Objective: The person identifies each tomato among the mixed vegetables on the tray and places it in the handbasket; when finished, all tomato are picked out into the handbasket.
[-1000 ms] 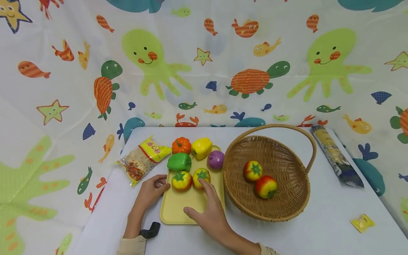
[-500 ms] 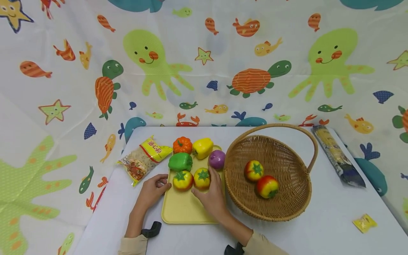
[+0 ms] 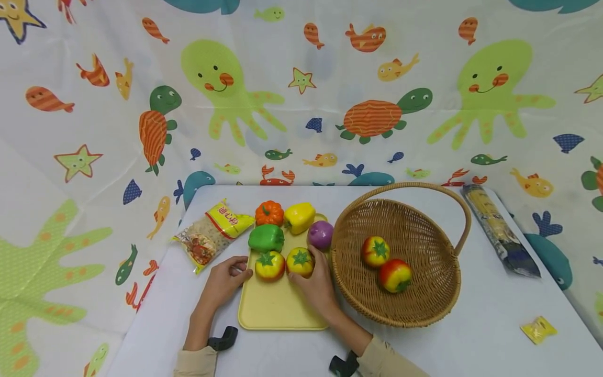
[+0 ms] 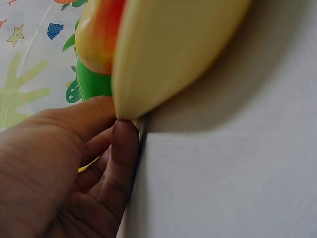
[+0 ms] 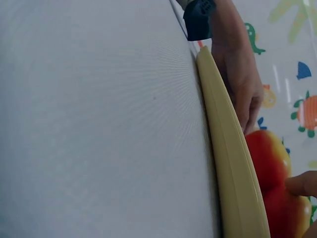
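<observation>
At the left rim of a yellow tray (image 3: 278, 311), my left hand (image 3: 220, 283) pinches the edge; the left wrist view shows thumb and fingers of the hand (image 4: 74, 163) on either side of the tray wall (image 4: 168, 54). My right hand (image 3: 319, 287) grips the right-hand yellow-red tomato (image 3: 299, 262) on the tray, thumb at its near side and fingers at its right. A thumb (image 5: 303, 183) touches a red fruit in the right wrist view. Another tomato (image 3: 270, 266) sits beside it, with a green pepper (image 3: 266, 239) and purple onion (image 3: 321, 235) behind.
An orange pumpkin (image 3: 269, 213) and yellow pepper (image 3: 300, 218) stand at the tray's back. The wicker basket (image 3: 414, 230), right of the tray, contains two red-yellow fruits (image 3: 394, 275). A pasta bag (image 3: 214, 234) lies left, a long packet (image 3: 499, 230) and small yellow packet (image 3: 538, 330) right.
My right hand has moved forward and right around the right-hand tomato, and its thumb and fingers have closed on it. My left hand has stayed at the tray rim.
</observation>
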`<state>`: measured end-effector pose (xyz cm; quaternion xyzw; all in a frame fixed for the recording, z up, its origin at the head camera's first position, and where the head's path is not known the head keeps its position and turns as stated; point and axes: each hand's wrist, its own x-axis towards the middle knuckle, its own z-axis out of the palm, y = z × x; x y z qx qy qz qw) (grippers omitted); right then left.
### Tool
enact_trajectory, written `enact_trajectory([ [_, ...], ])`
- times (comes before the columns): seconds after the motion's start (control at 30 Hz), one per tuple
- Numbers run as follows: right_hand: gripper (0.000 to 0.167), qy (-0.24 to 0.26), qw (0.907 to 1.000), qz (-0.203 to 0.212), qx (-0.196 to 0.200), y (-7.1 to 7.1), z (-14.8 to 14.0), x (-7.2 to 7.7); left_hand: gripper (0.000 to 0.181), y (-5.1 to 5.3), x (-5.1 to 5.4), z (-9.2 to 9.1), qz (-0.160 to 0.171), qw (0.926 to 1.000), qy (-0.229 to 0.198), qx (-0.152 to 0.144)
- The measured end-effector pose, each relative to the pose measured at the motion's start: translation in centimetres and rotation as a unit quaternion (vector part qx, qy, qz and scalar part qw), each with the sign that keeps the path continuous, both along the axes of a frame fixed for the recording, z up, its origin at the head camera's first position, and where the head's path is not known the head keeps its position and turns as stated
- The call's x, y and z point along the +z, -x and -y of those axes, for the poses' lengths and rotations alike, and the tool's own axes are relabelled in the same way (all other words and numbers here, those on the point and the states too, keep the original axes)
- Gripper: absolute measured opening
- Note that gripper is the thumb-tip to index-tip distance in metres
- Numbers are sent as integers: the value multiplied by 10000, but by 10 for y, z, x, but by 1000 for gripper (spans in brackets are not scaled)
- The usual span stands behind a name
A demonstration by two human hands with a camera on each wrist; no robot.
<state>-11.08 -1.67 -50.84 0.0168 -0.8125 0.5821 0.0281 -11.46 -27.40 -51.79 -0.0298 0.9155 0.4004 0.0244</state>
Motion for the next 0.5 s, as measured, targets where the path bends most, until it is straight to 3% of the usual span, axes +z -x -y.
enact_trajectory([
  [0.3,83,69,9993,-338,115,-6,-2,10,41,0,4,-2,77,10000,-10,11],
  [0.5,79,211,9968,-597,482,-15,-4,27,42,0,4,-2,99,9999,11,48],
])
